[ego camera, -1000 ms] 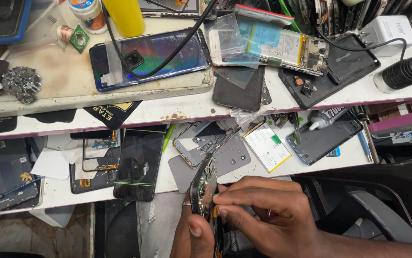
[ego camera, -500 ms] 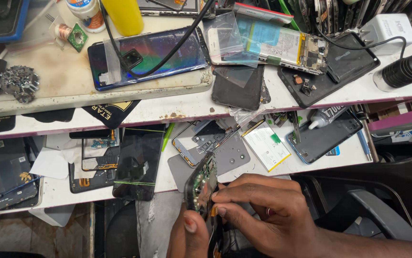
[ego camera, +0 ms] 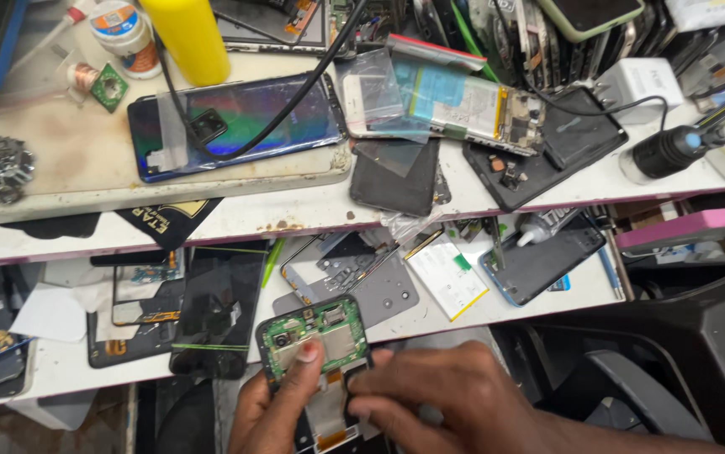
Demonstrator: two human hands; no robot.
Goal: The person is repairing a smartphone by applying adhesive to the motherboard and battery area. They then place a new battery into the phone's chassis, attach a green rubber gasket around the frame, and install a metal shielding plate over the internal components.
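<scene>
Head view: left hand (ego camera: pixel 274 408) gripped the opened phone (ego camera: pixel 316 361) w/ green circuit board facing up, thumb pressed on the board's lower left, fingers curled behind. Right hand (ego camera: pixel 455 399) lay over the phone's lower right, fingertips bent & pinching its edge. Phone sat at frame bottom, just below the lower shelf (ego camera: pixel 60 370), near a grey back cover (ego camera: pixel 379 290) & black screen panel (ego camera: pixel 219 311)

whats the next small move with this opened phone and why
Probably press the right hand fingertips onto the flex strip while the left hand thumb steadies the board. The opened phone faces the camera with its green board bare, and both hands already pinch its middle, so a small seating or lifting push looks likely.
</scene>
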